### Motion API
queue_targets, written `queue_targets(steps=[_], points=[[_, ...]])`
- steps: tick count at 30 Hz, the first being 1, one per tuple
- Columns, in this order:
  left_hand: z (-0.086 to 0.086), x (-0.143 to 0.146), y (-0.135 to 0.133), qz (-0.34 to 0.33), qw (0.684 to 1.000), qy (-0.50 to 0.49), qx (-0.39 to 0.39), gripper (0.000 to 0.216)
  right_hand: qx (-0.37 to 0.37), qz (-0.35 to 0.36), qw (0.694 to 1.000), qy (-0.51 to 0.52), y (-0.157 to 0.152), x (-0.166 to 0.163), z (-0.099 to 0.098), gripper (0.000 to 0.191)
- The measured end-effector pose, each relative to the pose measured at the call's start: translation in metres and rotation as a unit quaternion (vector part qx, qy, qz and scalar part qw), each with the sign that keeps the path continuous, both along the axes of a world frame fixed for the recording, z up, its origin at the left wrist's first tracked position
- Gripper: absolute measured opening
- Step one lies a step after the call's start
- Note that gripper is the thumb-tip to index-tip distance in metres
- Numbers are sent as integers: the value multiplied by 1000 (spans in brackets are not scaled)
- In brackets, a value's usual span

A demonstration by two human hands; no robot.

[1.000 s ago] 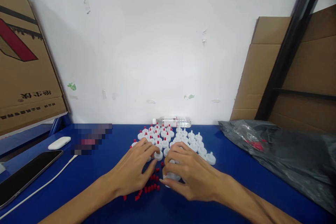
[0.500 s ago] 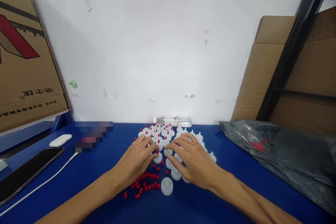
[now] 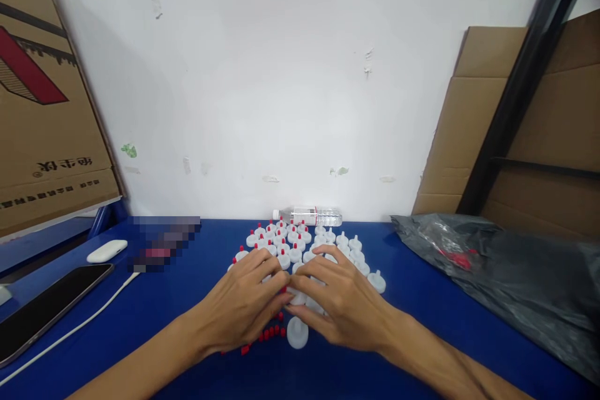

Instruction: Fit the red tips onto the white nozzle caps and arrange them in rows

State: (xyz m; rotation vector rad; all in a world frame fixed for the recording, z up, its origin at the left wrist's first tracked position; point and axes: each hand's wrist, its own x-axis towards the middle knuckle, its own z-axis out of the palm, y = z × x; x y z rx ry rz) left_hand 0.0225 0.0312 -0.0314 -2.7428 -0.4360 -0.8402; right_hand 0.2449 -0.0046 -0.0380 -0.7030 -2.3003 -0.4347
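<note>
My left hand (image 3: 250, 297) is closed, thumb and forefinger drawn together, with a small red cap (image 3: 283, 289) showing at the fingertips. Beside it, my right hand (image 3: 344, 300) curls its thumb and fingers around a white round plastic lid (image 3: 298, 297); the fingers partly hide it. The two hands' fingertips nearly meet. Loose red caps (image 3: 272, 331) lie under and in front of my left hand. A single white lid (image 3: 297, 333) lies nearest me, between the wrists. Behind my left hand stand several white lids with red tips (image 3: 282, 259).
More white lids without red tips (image 3: 376, 282) stand behind my right hand. A clear bottle (image 3: 323, 217) lies along the wall. On the left are a phone (image 3: 51, 309), a white case (image 3: 107, 251) and a cable (image 3: 89, 325). A grey plastic bag (image 3: 497, 275) covers the right side.
Both hands have come closer together and a little towards me. My left fingers have closed over the loose red caps, and my right fingers have closed in around a white lid.
</note>
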Motion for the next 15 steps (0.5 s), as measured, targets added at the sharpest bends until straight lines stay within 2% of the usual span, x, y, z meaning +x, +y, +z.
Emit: queue_targets(steps=[3,5,8,10,12,15], points=[[0,0,2,-2,1000,23,6,22,20,-7,999,-34,1,0,1,14],[-1,0,2,-3,999,7,-32,25,47,-24,997,-50,1,1,4,16],[-3,-2,2,18,993,-48,-109,30,134,-50,987,-70,4,8,10,16],[-2,-5,3,43,987,-72,-140,34,168,-79,980,-66,8,18,15,25],[1,-7,5,56,987,-53,-143,34,136,-114,983,-43,13,29,17,26],[4,-9,7,69,989,9,-133,26,35,-144,989,-5,22,41,16,20]])
